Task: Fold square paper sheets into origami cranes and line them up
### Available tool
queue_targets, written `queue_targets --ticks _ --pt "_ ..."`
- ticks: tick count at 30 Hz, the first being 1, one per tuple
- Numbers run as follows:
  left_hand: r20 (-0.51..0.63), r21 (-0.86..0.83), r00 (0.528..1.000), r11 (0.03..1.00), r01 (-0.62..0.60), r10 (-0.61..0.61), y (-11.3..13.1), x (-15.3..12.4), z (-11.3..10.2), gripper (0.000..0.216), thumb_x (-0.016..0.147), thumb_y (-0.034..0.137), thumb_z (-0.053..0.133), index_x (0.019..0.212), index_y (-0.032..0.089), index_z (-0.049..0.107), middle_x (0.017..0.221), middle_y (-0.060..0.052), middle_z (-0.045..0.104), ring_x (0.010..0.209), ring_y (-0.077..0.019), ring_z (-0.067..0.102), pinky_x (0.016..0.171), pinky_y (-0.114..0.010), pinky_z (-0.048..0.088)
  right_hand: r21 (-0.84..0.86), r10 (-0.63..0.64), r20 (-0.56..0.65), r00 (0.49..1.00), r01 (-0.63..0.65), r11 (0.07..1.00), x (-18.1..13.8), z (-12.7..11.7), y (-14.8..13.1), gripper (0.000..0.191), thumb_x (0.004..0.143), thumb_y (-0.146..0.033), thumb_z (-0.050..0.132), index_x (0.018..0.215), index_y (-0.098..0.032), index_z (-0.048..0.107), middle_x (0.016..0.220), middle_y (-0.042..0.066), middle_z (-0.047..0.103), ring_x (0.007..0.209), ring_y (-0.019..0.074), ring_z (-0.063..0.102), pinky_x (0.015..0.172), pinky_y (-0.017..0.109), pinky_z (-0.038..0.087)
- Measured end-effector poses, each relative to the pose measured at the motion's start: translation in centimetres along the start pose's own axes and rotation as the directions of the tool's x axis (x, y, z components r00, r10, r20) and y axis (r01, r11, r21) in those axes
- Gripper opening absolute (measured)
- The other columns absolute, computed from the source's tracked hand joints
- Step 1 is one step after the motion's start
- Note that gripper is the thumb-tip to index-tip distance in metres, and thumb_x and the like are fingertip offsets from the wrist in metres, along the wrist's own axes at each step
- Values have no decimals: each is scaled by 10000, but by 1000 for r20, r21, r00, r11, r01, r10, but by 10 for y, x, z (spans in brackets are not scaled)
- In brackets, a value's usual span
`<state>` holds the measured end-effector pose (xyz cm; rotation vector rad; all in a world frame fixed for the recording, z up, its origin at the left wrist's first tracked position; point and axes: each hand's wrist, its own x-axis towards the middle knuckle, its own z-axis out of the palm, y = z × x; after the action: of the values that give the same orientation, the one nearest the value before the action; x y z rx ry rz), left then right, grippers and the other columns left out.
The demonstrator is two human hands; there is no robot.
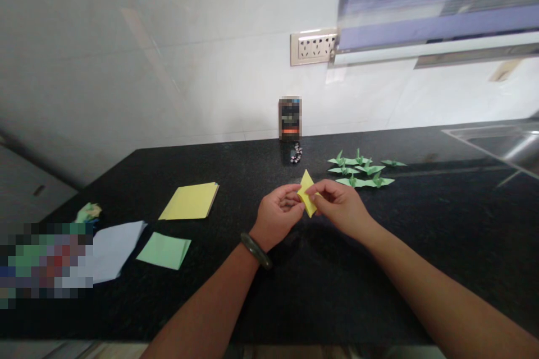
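Observation:
Between my two hands, above the black countertop, is a small piece of folded yellow paper (307, 188) shaped like a narrow diamond. My left hand (279, 213) pinches its left edge with thumb and fingers; a dark bangle circles that wrist. From the right, my right hand (342, 205) grips the same paper, its thumb and forefinger pressed over the middle. Fingertips hide part of the folds. Several green folded paper cranes (357, 169) stand in a group beyond my right hand.
At left lie a stack of yellow paper (189, 201), green paper sheets (164, 250) and white paper (120, 249). A phone (290, 118) leans on the wall behind a beaded loop (297, 153). A sink edge (497, 143) borders the right side.

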<state>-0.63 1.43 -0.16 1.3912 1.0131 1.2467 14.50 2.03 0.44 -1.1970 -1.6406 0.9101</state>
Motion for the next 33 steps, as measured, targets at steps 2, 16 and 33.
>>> queue_targets --ticks 2,16,33 --pt "4 4 1000 1000 -11 11 -1 0 0 359 620 114 614 978 111 584 770 -39 650 663 -110 611 608 -207 486 -9 -5 -3 1000 5 1000 0 0 1 157 719 -247 526 813 -157 614 634 18 597 493 117 524 462 244 432" --pt "2 -39 1000 999 -13 13 -1 1 -1 472 621 60 576 1081 114 485 734 -15 628 632 -108 596 585 -205 453 154 30 94 995 -44 987 1 -1 0 184 719 -291 579 833 -148 600 617 1 579 476 91 514 466 224 441" --pt "-30 -102 998 994 50 -53 8 -3 -1 171 615 130 631 784 131 656 749 -34 679 645 -130 609 610 -242 468 283 -26 234 972 -43 958 -1 -7 -4 317 742 -353 603 989 -154 614 812 46 628 606 111 546 541 244 459"
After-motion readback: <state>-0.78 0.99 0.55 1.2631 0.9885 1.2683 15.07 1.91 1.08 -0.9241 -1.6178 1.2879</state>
